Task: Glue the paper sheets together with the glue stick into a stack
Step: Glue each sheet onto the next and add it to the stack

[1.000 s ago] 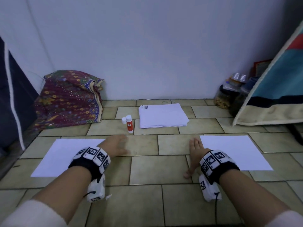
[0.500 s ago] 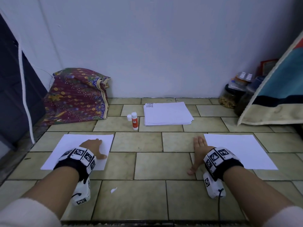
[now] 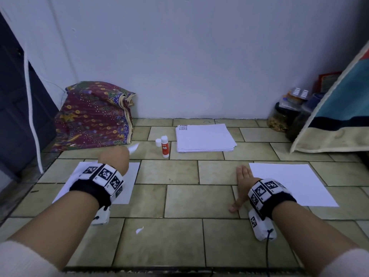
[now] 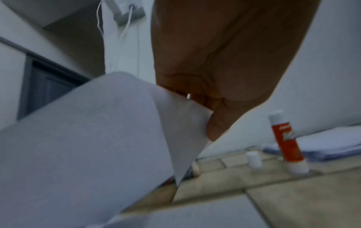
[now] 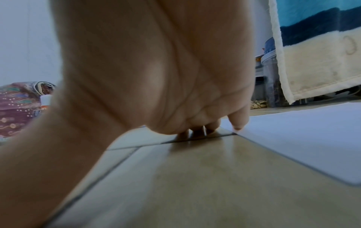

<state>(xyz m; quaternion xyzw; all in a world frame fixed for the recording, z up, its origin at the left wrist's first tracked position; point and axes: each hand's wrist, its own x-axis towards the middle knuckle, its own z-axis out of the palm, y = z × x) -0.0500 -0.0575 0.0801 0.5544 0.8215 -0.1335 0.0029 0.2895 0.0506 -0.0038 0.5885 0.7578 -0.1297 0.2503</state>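
A: Left hand [image 3: 114, 159] is pinching the far corner of the left sheet [image 3: 130, 181], lifting it; the corner peeks out at the fingertips, and the wrist view shows the paper curling up under the thumb.

B: Right hand [image 3: 242, 183]?

A: Flat on the floor [image 3: 199, 198], fingers straight, gripping nothing, just beside the near-left edge of the right sheet [image 3: 289, 182]. Little finger may touch the edge, can't tell.

B: Glue?

A: Glue stick [image 3: 165, 146] stands upright w/ its cap [image 3: 158, 142] off beside it, btwn the left sheet and the paper pile [image 3: 204, 137] by the wall. Untouched.

B: Risks?

A: Imo a one-corner pinch lets the sheet sag and crease, or slip out if swung fast. It has to pass near the stick, so a trailing edge could knock it over. The open stick prob dries if left. Also a small paper scrap [image 3: 139, 229] on the tiles could get trapped under a glued sheet.
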